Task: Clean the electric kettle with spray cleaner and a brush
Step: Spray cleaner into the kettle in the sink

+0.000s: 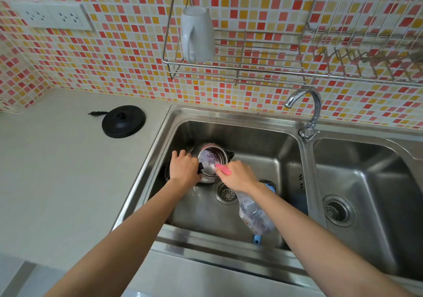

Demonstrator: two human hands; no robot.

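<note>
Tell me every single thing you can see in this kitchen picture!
kettle: one, silver, lid open, in the left sink basin
spray bottle: one, clear with a pink nozzle, nozzle at the kettle's mouth
brush: one, blue, in the left basin under the bottle, mostly hidden
kettle base: one, black, on the counter left of the sink, unplugged
mug: one, white, upside down on a rack
wire racks: two, silver, on the tiled wall
tap: one, shiny, behind the sink
sink: one, steel, two basins
sockets: two, white, on the wall
left hand: grips the kettle
right hand: grips the spray bottle
</note>
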